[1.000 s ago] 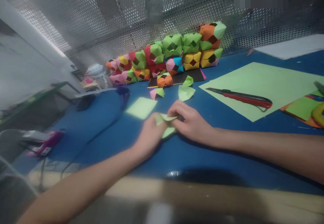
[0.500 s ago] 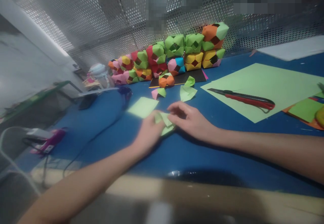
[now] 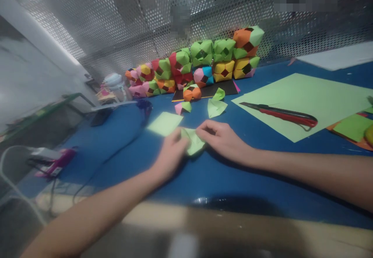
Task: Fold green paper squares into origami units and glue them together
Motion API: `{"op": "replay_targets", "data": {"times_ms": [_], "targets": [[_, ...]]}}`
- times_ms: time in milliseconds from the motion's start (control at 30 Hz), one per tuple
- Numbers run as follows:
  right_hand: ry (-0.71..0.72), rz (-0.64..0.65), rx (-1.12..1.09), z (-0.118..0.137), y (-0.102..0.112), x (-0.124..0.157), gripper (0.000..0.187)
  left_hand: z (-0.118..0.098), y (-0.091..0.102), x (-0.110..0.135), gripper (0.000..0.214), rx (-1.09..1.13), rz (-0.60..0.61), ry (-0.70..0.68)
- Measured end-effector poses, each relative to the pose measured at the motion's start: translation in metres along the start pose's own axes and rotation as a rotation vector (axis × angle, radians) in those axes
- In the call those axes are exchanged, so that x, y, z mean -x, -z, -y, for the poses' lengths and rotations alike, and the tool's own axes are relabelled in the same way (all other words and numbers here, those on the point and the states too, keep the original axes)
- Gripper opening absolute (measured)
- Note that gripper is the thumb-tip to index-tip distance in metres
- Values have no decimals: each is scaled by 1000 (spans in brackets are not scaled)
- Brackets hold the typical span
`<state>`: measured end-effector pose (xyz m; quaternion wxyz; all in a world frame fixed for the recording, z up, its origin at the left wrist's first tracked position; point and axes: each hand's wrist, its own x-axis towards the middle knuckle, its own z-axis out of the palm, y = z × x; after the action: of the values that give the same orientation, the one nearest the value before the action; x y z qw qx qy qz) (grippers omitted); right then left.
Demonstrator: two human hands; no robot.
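Between my two hands is a small piece of folded light green paper (image 3: 193,143), held low over the blue table (image 3: 233,184). My left hand (image 3: 172,149) pinches its left edge, and my right hand (image 3: 223,137) grips the upper right edge between thumb and fingers. Just beyond my left hand lies a flat pale green paper square (image 3: 165,123). Past my right hand sits a folded pale green paper unit (image 3: 216,107), touching a smaller bright green one (image 3: 218,94). A pink and green folded piece (image 3: 183,107) rests to their left.
Paper modules (image 3: 201,52) in many colours are stacked along the perforated metal wall (image 3: 145,17). At right, a red and black utility knife (image 3: 282,115) lies on a large green sheet (image 3: 294,91). A magenta power strip (image 3: 60,161) with cables is at the left.
The flap standing up on the green paper has opened out, so the piece looks flatter and wider. My right hand has shifted slightly to the right; the left has barely moved.
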<state>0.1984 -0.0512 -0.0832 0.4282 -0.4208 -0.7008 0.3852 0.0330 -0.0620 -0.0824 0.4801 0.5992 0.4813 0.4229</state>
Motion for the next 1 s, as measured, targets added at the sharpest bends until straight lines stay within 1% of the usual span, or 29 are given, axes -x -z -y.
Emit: {"op": "replay_targets", "data": {"times_ms": [33,200,367,600,833,1000], "targets": [[1,0,8,0,0,0,16,-1,0,0,4,-15,-8,3],[10,-2,16,0,0,1,17,-7,-3,1,20,-101,-71,18],[12,5,-8,0,-1,0,16,-8,-3,1,19,-148,-89,-6],[26,-20,19,-3,-1,0,18,-2,-1,-3,23,-62,-81,18],[33,-22,8,-2,-2,1,17,3,1,-5,27,32,-59,9],[5,3,6,1,-1,1,18,1,2,-5,29,17,-114,13]]}}
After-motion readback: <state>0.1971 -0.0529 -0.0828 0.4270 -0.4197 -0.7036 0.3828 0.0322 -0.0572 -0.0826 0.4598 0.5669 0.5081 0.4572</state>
